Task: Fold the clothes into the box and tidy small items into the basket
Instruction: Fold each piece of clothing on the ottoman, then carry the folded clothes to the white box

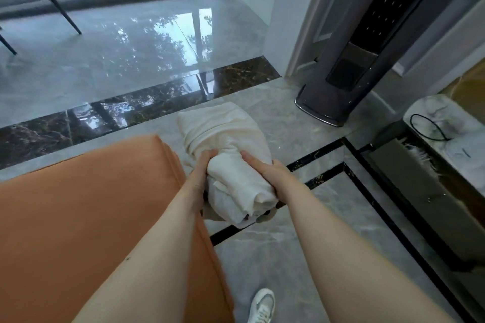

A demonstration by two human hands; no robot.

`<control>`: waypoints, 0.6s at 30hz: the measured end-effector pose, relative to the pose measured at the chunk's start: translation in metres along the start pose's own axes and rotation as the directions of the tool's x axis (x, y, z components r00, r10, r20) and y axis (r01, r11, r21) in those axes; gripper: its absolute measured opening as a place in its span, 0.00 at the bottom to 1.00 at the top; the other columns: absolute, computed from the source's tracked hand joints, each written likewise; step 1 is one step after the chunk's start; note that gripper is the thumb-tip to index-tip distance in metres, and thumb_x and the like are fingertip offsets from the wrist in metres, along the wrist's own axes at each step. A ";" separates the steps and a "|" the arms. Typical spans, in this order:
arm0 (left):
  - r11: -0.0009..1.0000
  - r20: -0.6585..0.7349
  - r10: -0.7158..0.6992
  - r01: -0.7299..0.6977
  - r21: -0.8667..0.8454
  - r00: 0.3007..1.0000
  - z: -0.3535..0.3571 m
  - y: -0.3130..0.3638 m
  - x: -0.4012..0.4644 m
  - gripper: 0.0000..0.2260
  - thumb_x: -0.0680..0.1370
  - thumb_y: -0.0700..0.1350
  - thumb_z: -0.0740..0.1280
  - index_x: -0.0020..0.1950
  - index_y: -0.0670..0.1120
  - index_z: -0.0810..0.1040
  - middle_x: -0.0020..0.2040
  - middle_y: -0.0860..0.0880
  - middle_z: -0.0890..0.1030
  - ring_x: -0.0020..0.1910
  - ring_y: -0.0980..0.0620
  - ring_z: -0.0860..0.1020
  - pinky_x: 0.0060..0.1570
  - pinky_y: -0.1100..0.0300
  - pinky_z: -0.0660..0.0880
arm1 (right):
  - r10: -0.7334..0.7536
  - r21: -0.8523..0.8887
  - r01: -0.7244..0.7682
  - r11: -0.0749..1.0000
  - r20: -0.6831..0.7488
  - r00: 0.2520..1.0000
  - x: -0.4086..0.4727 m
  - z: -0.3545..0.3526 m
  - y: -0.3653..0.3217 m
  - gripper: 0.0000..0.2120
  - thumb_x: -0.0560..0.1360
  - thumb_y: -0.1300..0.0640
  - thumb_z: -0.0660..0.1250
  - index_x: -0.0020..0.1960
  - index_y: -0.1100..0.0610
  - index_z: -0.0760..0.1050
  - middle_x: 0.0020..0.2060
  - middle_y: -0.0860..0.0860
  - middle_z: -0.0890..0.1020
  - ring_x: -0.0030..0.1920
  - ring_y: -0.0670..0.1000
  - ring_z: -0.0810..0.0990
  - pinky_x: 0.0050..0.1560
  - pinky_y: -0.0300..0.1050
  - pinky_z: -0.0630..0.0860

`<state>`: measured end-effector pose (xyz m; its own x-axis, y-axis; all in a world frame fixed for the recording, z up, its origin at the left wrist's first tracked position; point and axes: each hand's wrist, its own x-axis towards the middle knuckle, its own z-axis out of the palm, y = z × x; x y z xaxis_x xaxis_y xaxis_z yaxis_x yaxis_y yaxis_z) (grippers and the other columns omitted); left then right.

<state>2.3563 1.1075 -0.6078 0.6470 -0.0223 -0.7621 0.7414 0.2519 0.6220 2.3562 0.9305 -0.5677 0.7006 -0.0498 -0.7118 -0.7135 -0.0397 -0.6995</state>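
One bundle of cream-white clothes, folded and partly rolled, is held up in the air between two bare hands, above the grey marble floor and just off the right edge of an orange upholstered seat. The left hand grips the bundle's left side, its fingers curled over the top of the cloth and pressing into it. The right hand grips the right side, its fingers laid over the top and the thumb side wrapped around the roll's lower right flank. The bundle lies directly between the two hands, its near end hanging below them in loose layered folds and its far end fanning out wider beyond the fingertips. Both forearms are bare and reach in from the bottom of the view. Below, on the floor, one white sneaker shows. To the right stand one tall dark tower appliance and one low cabinet with a white marbled top, on which a single black cable loop lies. At far left, dark chair legs stand on the glossy floor before a window.
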 end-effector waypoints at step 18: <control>0.987 -0.038 0.090 -0.094 -0.128 0.995 0.087 0.096 0.048 0.21 0.67 0.65 0.65 0.45 0.49 0.82 0.37 0.48 0.86 0.33 0.52 0.84 0.30 0.64 0.74 | -0.067 -0.213 0.087 0.973 0.102 0.993 0.075 -0.056 -0.130 0.52 0.54 0.32 0.75 0.70 0.58 0.68 0.64 0.54 0.77 0.61 0.56 0.77 0.65 0.52 0.73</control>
<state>2.4743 1.0463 -0.5692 0.7037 0.0376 -0.7095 0.6482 0.3750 0.6628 2.5011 0.8765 -0.5265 0.7437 0.0546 -0.6663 -0.6346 -0.2558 -0.7293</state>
